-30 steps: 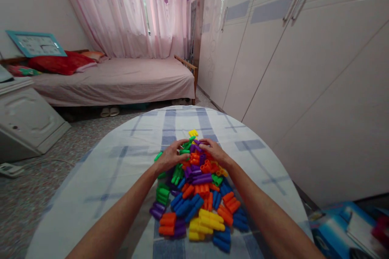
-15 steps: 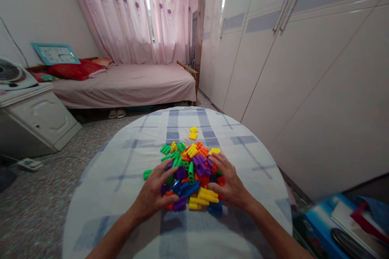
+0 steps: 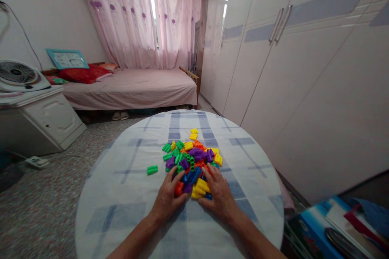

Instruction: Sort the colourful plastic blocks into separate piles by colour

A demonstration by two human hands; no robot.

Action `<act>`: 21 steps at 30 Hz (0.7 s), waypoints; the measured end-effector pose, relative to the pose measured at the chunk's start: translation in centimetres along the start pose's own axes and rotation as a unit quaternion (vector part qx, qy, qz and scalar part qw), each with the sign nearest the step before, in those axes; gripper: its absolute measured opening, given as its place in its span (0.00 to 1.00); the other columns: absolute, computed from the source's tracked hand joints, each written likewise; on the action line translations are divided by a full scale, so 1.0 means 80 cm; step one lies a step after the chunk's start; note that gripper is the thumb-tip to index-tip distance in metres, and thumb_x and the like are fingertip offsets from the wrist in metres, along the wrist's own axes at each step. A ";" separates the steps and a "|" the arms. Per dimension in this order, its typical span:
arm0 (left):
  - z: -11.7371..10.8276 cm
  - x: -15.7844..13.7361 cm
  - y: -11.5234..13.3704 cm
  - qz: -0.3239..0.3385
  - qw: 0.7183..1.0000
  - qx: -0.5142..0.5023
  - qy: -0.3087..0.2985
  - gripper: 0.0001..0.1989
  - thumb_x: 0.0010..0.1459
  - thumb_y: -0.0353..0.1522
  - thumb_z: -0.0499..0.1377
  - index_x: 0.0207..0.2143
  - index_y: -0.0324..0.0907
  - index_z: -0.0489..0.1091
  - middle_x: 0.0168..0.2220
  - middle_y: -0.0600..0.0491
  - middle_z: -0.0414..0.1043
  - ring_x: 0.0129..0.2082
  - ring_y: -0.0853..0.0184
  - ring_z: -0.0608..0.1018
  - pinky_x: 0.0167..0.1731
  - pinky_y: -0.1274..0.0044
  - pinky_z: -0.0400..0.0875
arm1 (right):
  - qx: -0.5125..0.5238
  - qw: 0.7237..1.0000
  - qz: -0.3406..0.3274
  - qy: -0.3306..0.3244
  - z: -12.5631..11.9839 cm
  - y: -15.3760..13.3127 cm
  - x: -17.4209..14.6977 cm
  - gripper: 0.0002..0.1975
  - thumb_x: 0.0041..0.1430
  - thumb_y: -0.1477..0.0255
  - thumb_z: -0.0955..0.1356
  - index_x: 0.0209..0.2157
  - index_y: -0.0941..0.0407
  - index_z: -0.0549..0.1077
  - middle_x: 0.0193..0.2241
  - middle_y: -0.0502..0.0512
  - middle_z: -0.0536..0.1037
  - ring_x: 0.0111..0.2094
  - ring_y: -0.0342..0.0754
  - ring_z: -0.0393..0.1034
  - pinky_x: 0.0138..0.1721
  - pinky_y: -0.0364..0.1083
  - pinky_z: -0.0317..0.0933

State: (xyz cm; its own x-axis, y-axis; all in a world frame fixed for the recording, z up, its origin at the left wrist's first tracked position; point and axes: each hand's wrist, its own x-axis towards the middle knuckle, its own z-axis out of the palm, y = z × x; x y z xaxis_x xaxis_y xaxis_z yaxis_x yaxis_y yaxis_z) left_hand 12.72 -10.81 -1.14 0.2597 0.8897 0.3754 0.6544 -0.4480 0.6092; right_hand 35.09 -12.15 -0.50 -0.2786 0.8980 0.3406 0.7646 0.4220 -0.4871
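A heap of plastic building pieces, shaped like joined tubes in green, purple, orange, yellow and blue, lies on the round table. My left hand rests at the near left side of the heap, fingers apart, beside orange and purple pieces. On the near right side, my right hand lies with spread fingers against yellow pieces and some blue ones. Neither hand grips a piece. A single green piece sits apart on the left, and yellow pieces lie beyond the heap.
A white and blue checked cloth covers the table. Behind it stands a bed with pink bedding. A white wardrobe runs along the right. At left, a fan sits on a cabinet; a blue box is at lower right.
Both hands have moved toward the near edge of the heap and closer together. The near pieces are bunched more tightly, and the green piece at left now lies clear of my left hand.
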 end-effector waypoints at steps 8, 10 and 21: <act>0.000 0.075 0.027 -0.034 0.994 -0.040 0.094 0.16 0.51 0.31 0.58 0.44 0.43 0.71 0.50 0.47 0.68 0.55 0.58 0.68 0.55 0.62 0.63 | 0.166 0.980 0.047 0.095 0.008 -0.027 0.071 0.26 0.46 0.77 0.65 0.50 0.55 0.68 0.50 0.59 0.69 0.53 0.53 0.62 0.56 0.53 0.56; -0.006 0.105 0.033 -0.034 0.994 -0.039 0.101 0.16 0.50 0.31 0.59 0.44 0.43 0.71 0.49 0.47 0.68 0.54 0.59 0.69 0.56 0.63 0.62 | 0.190 0.972 0.087 0.112 0.002 -0.032 0.096 0.21 0.47 0.73 0.66 0.46 0.56 0.69 0.44 0.58 0.72 0.48 0.53 0.65 0.52 0.53 0.59; -0.050 0.141 0.005 -0.030 0.997 -0.016 0.071 0.22 0.57 0.39 0.54 0.53 0.41 0.66 0.60 0.44 0.58 0.60 0.58 0.63 0.58 0.65 0.59 | 0.214 0.961 0.109 0.136 -0.033 -0.001 0.128 0.25 0.50 0.63 0.67 0.51 0.54 0.67 0.50 0.58 0.69 0.53 0.53 0.62 0.56 0.54 0.55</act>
State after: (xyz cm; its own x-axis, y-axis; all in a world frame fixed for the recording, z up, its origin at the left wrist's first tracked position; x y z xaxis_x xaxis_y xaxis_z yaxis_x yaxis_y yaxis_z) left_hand 13.11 -1.28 6.12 0.1156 0.8948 0.4312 0.6425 -0.3985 0.6546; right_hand 33.69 -3.32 5.13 0.0677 0.9293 0.3630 0.4629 0.2930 -0.8366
